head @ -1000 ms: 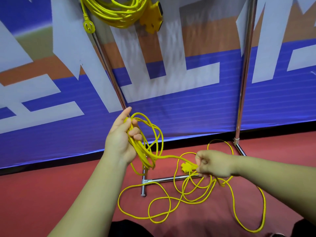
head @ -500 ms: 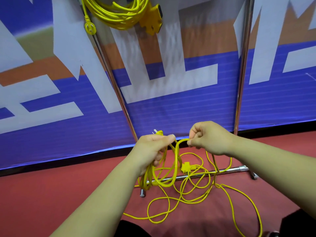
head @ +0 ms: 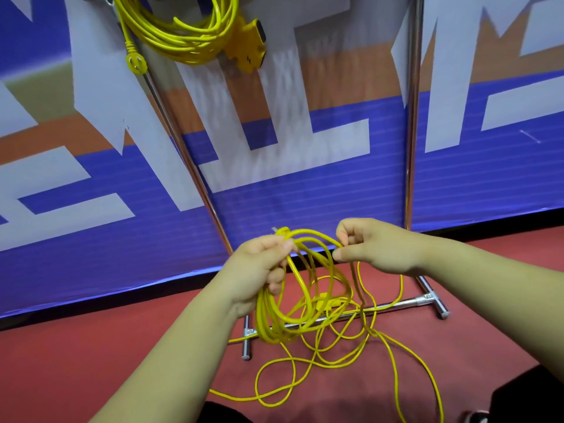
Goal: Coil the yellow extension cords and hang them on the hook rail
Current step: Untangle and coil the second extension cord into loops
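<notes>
Before the upright chrome rack frame [head: 409,148], above the red floor [head: 91,361]: thin yellow extension cord [head: 270,319], part-coiled. Your left hand [head: 259,270] is curling its fingers [head: 274,277] round the gathered loops' top; your right hand [head: 377,248] is pinching the next strand just beside. Be matching each loop's size, untwisting while feeding. Slack is lying tangled on the floor beneath both hands.

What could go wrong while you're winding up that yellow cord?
Much of the yellow cord lies on the floor in crossing loops, so it might knot as it is pulled up. Some of it runs over the rack's bottom bar and could snag there. The left hand grips several loops at once while the right hand pinches another; a loop might slip out and undo the coil.
</notes>
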A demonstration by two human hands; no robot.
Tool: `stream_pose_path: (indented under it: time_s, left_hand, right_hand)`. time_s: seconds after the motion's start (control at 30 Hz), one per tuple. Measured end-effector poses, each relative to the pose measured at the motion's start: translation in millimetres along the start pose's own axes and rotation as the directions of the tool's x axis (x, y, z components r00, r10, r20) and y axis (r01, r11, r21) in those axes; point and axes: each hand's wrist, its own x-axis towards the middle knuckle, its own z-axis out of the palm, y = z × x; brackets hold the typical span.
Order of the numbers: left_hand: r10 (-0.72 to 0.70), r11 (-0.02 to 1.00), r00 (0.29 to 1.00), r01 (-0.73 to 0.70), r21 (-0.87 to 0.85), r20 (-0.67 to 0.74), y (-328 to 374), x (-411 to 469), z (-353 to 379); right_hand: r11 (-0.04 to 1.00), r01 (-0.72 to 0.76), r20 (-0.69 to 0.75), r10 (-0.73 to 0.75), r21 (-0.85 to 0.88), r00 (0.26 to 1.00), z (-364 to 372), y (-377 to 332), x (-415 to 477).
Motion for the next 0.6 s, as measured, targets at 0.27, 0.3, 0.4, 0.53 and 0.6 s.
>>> stream_pose_path:
  time_s: [0.27,0.3,0.4,0.53,0.6]
  left_hand:
    - [0.205,0.795,0.919,-0.357,-0.49,-0.337,24,10,-49]
    - [0.208,0.812,0.906,-0.371,-0.451,-0.37,21,10,-53]
    - [0.2,0.904,0.869,-0.342,-0.257,-0.453,10,13,-53]
    - [0.139,0.956,0.805,-0.261,-0.135,-0.576,-5,18,-55]
    - [0.086,0.967,0.741,-0.224,-0.124,-0.665,-13,19,-64]
  right_hand:
    - [0.984,-0.175,0.086,0.176,-0.016,0.981,0,50,1]
    - [0.984,-0.176,0.071,0.176,-0.011,0.982,1,50,1]
    - [0.98,-0.192,0.004,0.192,0.056,0.981,2,45,4]
    - [0.945,-0.279,-0.109,0.299,0.171,0.948,1,42,10]
    - [0.913,-0.351,-0.109,0.379,0.21,0.919,3,42,13]
